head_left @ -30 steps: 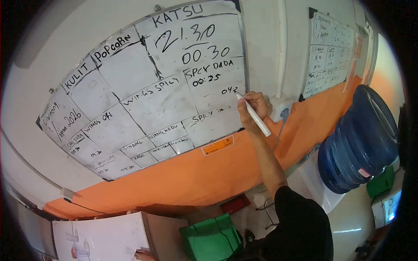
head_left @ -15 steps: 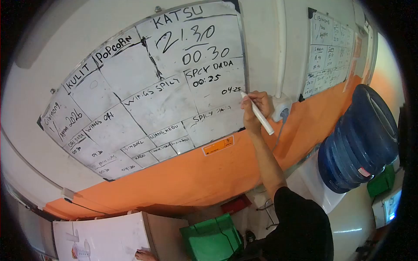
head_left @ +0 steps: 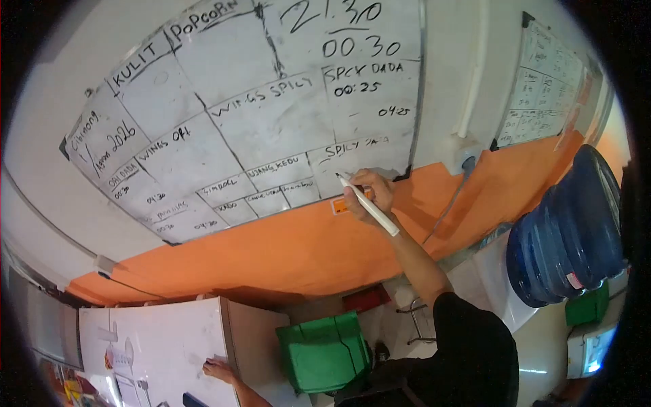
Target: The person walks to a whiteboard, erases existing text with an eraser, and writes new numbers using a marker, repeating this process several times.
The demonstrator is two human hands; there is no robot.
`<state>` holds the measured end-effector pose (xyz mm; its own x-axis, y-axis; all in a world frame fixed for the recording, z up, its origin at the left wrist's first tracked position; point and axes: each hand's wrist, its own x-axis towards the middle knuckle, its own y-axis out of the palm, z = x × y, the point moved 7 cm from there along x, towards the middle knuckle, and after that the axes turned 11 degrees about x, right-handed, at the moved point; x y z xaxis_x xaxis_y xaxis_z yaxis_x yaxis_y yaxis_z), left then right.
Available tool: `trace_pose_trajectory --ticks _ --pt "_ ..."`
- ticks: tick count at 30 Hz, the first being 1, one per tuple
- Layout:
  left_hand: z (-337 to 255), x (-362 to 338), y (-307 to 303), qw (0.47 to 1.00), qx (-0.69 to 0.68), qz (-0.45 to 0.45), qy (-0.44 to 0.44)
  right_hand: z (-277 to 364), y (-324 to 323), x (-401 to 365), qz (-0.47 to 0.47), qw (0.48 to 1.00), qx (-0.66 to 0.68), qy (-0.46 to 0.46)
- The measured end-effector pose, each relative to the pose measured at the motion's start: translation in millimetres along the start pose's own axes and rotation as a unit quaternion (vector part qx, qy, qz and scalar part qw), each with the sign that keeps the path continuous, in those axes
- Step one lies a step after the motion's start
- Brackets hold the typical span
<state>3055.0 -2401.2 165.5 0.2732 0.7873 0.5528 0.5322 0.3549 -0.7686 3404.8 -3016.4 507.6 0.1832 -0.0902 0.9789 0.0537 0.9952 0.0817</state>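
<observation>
My right hand (head_left: 369,197) is closed round a white marker (head_left: 376,211), with its dark tip at the lower right part of the whiteboard (head_left: 271,122), under the words "SPILY DADA". The board carries a hand-drawn grid with names and times in black, such as "SPCY DADA 00:25 04:25". Low in the view, my left hand (head_left: 218,370) rests on the white top of a chest-like appliance (head_left: 169,346). Its fingers look curled, with a small dark bit at their tips that is too small to name.
A smaller whiteboard (head_left: 542,88) hangs further right, beside a wall socket with a grey plug (head_left: 468,163). At the right stands a blue water jug (head_left: 566,230). A green crate-like box (head_left: 322,353) and a metal-legged stool (head_left: 415,319) are on the floor below.
My right hand has moved with the marker down and left, from beside "04:25" to the box below. More of my left hand now shows on the white top. The view has shifted.
</observation>
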Motion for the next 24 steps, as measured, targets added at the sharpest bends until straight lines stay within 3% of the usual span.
trace_pose_trajectory --ticks 14,21,24 --pt "-14.3 -1.3 -15.5 1.000 -0.010 0.002 0.012 -7.9 18.7 -1.4 0.024 0.999 -0.041 -0.003" --pt "-6.7 0.3 -4.9 1.000 -0.015 0.002 0.002 -8.5 9.3 0.4 -0.034 0.999 -0.011 0.005" --pt "-7.2 -0.1 -9.0 1.000 -0.009 0.017 -0.010 -4.5 9.8 -1.9 -0.037 0.996 -0.078 -0.017"
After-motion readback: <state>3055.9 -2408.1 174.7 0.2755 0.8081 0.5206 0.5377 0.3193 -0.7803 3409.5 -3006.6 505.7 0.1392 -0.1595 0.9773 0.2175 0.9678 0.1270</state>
